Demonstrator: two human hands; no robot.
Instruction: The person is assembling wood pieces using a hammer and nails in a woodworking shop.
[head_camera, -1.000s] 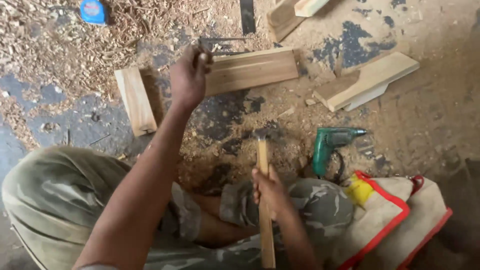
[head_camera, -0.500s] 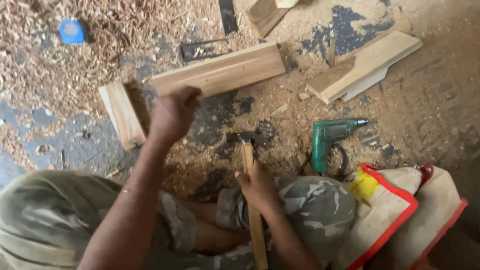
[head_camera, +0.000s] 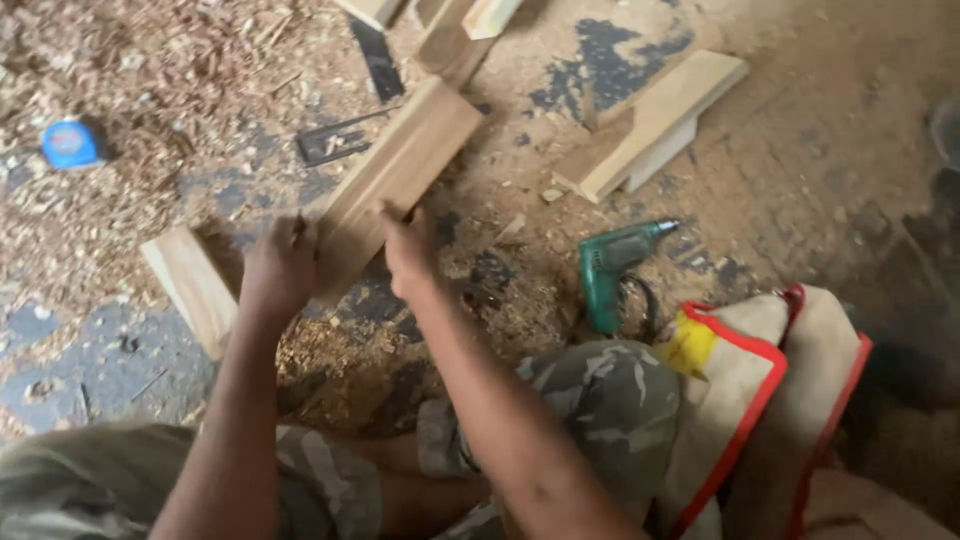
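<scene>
Workshop floor (head_camera: 830, 150), dusty, dark patches, sawdust and shavings thick at upper left; tan bag with red trim (head_camera: 770, 400) at lower right, lying beside the person's camouflage-trousered knee (head_camera: 600, 390); long moulded wooden board (head_camera: 395, 180) runs diagonally from centre top down to left of centre, lower end raised off the floor between both hands; angled wooden block (head_camera: 650, 125) at upper right, well apart from the board; short plank (head_camera: 190, 285) on the floor at left, just beside the left hand; more wood offcuts (head_camera: 455, 35) at top edge; left hand (head_camera: 280, 270) curled closed on the board's lower left edge, fingers wrapped over it; right hand (head_camera: 408, 255) gripping the board's right edge, fingers bent round it, thumb side hidden; green power drill (head_camera: 610, 265) lying on the floor right of the right hand, near the bag; dark flat metal piece (head_camera: 335, 145) just left of the board; blue tape measure (head_camera: 70, 143) far left in the shavings.
</scene>
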